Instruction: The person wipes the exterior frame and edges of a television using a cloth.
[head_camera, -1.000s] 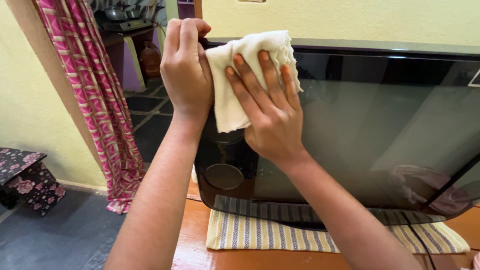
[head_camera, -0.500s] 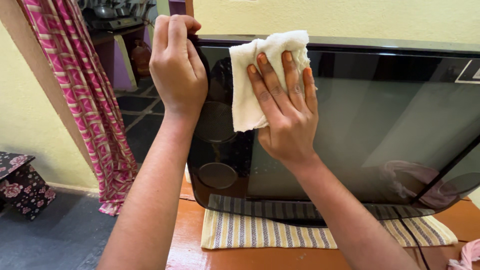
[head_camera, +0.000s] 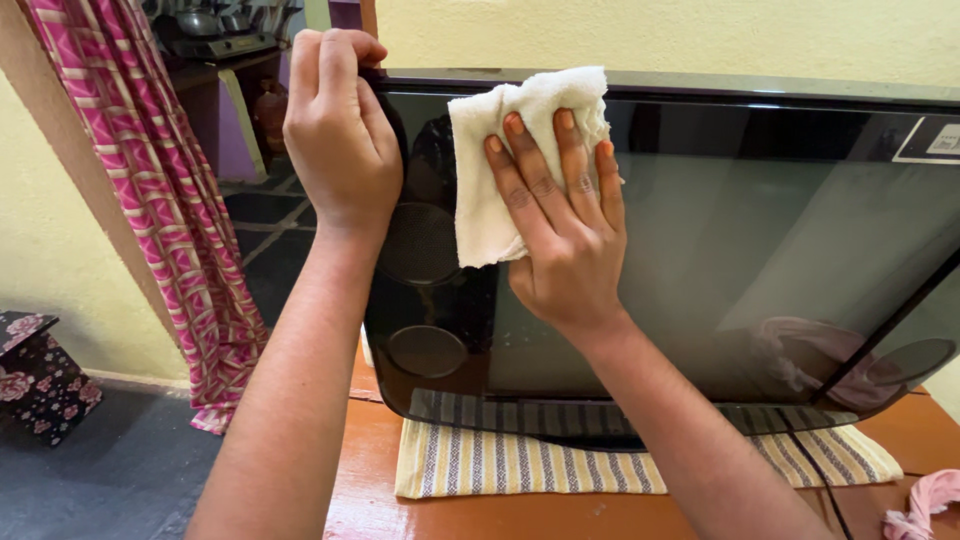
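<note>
Setting: yellow-walled room, wooden table (head_camera: 380, 500) carrying a television (head_camera: 720, 260).
Cloth (head_camera: 500, 160): soft, light; right hand (head_camera: 560, 230) presses it with spread fingers.
Left hand (head_camera: 335, 130): fingers curled, gripping the television's top corner.
Screen: likely fragile, smooth.

Both forearms and hands (head_camera: 340, 140) are bare, with no sleeves, rings or bracelets.

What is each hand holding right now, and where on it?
Left hand grips the television by its top left corner. Right hand presses the white cloth flat against the screen.
</note>
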